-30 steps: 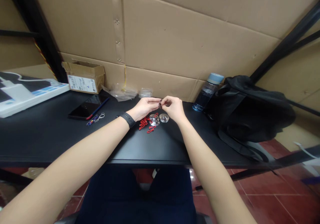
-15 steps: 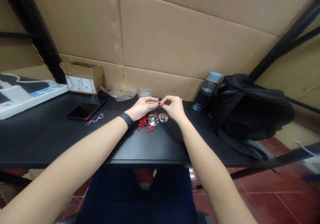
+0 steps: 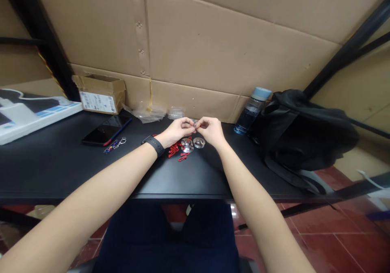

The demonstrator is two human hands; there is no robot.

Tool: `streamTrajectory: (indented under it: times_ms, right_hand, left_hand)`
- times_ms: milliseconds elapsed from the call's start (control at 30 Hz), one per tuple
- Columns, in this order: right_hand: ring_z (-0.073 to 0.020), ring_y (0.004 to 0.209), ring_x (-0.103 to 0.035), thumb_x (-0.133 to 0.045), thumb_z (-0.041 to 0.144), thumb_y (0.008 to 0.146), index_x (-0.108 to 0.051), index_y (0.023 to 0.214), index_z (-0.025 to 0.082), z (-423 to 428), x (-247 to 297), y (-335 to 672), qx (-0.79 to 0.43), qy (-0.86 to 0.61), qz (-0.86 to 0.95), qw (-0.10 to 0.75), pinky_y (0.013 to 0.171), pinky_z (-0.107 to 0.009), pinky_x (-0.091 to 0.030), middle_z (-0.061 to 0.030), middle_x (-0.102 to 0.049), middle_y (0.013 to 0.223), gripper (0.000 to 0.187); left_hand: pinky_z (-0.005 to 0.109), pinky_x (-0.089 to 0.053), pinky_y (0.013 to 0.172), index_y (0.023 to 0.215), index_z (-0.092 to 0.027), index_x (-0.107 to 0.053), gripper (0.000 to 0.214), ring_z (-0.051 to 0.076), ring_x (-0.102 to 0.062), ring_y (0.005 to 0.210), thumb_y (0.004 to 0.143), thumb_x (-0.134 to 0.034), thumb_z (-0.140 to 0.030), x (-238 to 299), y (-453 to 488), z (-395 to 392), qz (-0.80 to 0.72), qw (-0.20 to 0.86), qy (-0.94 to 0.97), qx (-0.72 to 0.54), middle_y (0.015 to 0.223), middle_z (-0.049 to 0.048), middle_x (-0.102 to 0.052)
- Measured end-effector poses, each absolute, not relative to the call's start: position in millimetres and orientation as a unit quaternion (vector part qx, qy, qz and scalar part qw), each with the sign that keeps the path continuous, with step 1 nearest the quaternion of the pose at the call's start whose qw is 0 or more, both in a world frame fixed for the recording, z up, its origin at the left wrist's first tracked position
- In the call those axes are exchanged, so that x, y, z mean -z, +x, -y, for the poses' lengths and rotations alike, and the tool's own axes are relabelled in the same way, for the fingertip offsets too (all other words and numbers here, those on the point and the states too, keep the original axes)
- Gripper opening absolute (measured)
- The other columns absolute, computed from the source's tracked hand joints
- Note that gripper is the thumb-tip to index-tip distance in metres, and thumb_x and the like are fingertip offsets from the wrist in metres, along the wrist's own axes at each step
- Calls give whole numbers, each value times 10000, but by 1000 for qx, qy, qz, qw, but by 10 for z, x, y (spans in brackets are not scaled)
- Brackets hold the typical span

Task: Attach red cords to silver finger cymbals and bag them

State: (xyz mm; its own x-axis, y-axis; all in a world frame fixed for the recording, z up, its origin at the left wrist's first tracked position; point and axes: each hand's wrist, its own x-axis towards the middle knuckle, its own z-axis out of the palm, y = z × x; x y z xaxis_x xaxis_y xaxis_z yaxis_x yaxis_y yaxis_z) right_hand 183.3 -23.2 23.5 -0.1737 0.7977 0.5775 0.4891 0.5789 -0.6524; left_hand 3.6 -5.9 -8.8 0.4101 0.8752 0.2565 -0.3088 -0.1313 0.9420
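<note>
Backing panel (image 3: 243, 41), brown cardboard, creased, staples down one seam, standing behind the table. Table (image 3: 61, 171), black top, bearing everything listed below. Bag (image 3: 307, 135), black fabric, slumped at the right end, strap trailing toward the near edge. Power strip (image 3: 45, 118), white with blue, far left, a white plug seated in it. Carton (image 3: 100, 89), open-topped, white label on its front, against the panel. Phone (image 3: 106, 131), dark screen up, lying in front of the carton. Bottle (image 3: 250, 112), clear blue, pale blue cap, beside the bag. Left hand (image 3: 178, 129), thumb and fingertips drawn together, pinching one side of a small piece; black band (image 3: 154, 144) at the wrist. Right hand (image 3: 211, 129), thumb and forefinger closed on the same piece from the other side, the two sets of fingertips meeting. Plastic bag (image 3: 149, 113), clear, crumpled, by the panel; a smaller clear packet (image 3: 176, 112) just right of it. Key ring (image 3: 122, 141), silver, with a blue charm, near the phone. Red cords (image 3: 173, 149), knotted loops, heaped below the left hand, one lying apart toward the near edge. Metal discs, two, shiny, side by side below the hands: one domed (image 3: 187, 145), one to its right (image 3: 199, 143). Small piece (image 3: 194, 124), held above the discs, too covered to identify.
</note>
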Motion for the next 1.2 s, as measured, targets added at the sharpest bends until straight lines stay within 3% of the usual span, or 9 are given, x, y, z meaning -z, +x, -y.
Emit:
streamTrajectory:
  times_ms: [267, 433, 1200]
  right_hand:
    - [-214, 762, -763, -717, 188, 750, -726, 715, 189, 270, -250, 1758, -184, -423, 736, 495, 753, -308, -607, -38, -785, 782, 36]
    - [-215, 754, -765, -710, 180, 763, -733, 720, 195, 310, -278, 1726, -158, -426, 741, 495, 765, -315, -606, -36, -787, 783, 51]
    - [-177, 712, -739, -714, 181, 721, -719, 789, 191, 337, -343, 1743, -141, -434, 735, 502, 700, -267, -587, -19, -773, 780, 69]
  left_hand:
    - [294, -565, 840, 1015, -123, -687, 292, 125, -714, 809, 764, -835, -123, 13, 49, 86, -285, 645, 480, -522, 928, 59, -733]
    - [283, -568, 838, 977, -115, -687, 234, 127, -724, 807, 783, -814, -87, -40, 17, 89, -274, 654, 465, -529, 870, 58, -741]
    - [323, -568, 914, 1041, -132, -663, 343, 136, -740, 822, 764, -862, -167, -18, -2, 94, -268, 651, 482, -522, 885, 64, -762]
